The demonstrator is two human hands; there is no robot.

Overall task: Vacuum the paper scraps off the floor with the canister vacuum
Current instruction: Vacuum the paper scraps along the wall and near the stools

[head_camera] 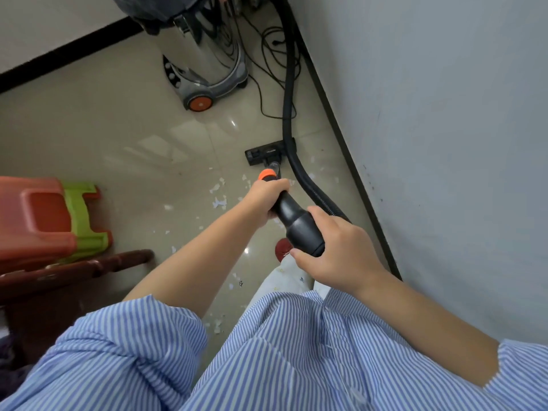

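Glossy beige floor tiles [124,120] run up to a grey wall on the right, with the steel canister vacuum [207,60] parked in the far corner and its black hose [289,114] trailing back along the skirting. The left hand [268,197] has its fingers curled round the black handle [292,218] just behind the orange collar [267,175]; the right hand [335,247] grips the thicker hose end of the same handle, fingers wrapped over it. Beyond the left fingers, the floor nozzle [271,151] sits flat on the tiles. Paper scraps [219,201] still lie scattered to the left of those fingers, and more trail back beneath both arms towards the person's feet. The tiles past the nozzle look free of paper. I judge the job well short of done: most visible scraps lie nearer the person than the nozzle.
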